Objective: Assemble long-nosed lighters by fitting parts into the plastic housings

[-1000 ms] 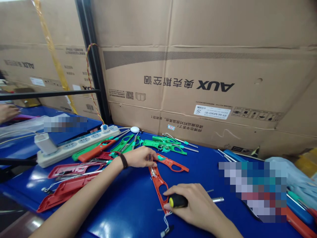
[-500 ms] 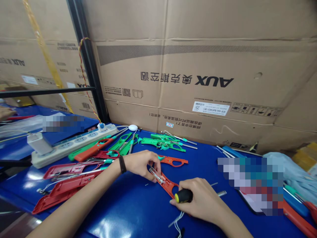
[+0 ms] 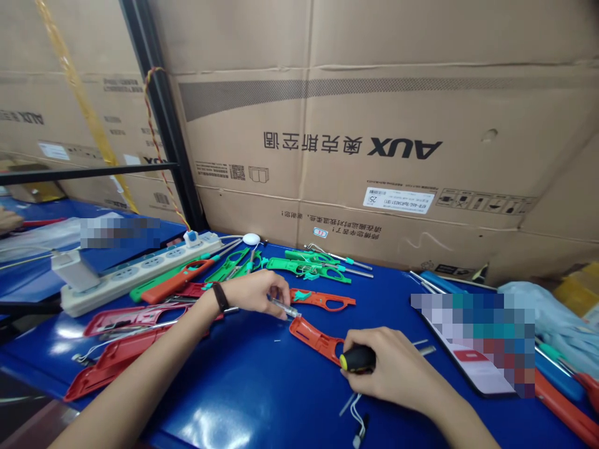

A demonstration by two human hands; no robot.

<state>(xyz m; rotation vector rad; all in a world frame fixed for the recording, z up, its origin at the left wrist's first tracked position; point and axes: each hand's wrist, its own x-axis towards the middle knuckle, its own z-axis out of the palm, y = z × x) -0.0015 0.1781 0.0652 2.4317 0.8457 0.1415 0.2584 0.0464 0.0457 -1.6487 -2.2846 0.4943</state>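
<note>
glossy blue surface [image 3: 243, 386], head view: left hand [image 3: 255, 292] pinches a clear slender tube [image 3: 287, 308], seemingly unseated, at the far end of an open orange plastic shell [image 3: 316, 340]; right hand [image 3: 390, 374] clasps a rounded black-and-yellow handle [image 3: 360, 359] by its near end; green plastic shells [image 3: 292, 268] beyond still hold parts

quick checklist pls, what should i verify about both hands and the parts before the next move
1. Left hand has a grip on the clear tube: ok.
2. Right hand holds the orange shell half: ok, at its near end.
3. Black-and-yellow tool held in the right hand: ok.
4. Tube fully clear of the shell half: cannot tell, its end is right by the shell's far end.
5. White wires well away from the right hand: not ok, they are just below it in the picture.
6. Other orange shell half in view on the blue table: ok.
</note>
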